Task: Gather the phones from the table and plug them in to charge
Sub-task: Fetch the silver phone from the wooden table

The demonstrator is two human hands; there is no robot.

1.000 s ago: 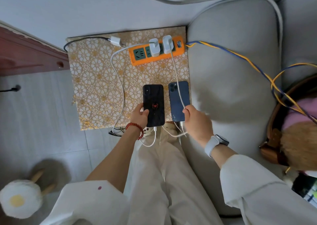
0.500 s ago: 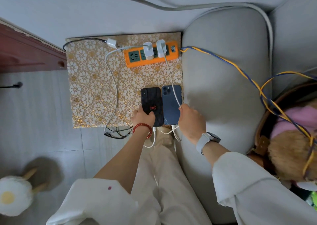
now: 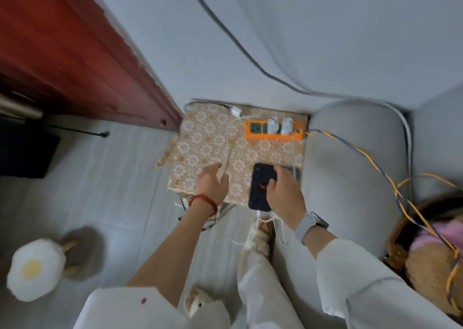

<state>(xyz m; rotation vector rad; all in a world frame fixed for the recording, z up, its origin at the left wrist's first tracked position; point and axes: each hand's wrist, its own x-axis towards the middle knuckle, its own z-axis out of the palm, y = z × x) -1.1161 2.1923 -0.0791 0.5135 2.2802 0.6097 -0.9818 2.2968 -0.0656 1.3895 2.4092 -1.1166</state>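
A black phone (image 3: 260, 187) lies on the gold-patterned table (image 3: 200, 138) near its front edge, a white cable running from its lower end. Beside it on the right, a blue phone (image 3: 297, 172) is mostly hidden under my right hand (image 3: 283, 191), which rests spread over both phones without gripping either. My left hand (image 3: 213, 183), with a red bead bracelet, hovers open over the table to the left of the black phone, next to a white cable. An orange power strip (image 3: 273, 129) at the table's back holds two white chargers.
A grey sofa arm (image 3: 350, 178) borders the table on the right, with blue-and-yellow cords (image 3: 375, 168) across it. A red wooden door (image 3: 75, 53) stands at left. A fried-egg plush stool (image 3: 35, 269) sits on the floor at lower left. A basket with a plush toy (image 3: 431, 253) is at right.
My left hand has let go of the black phone and moved left over the table. My right hand has shifted onto the two phones. The camera has swung, so the view is blurred.
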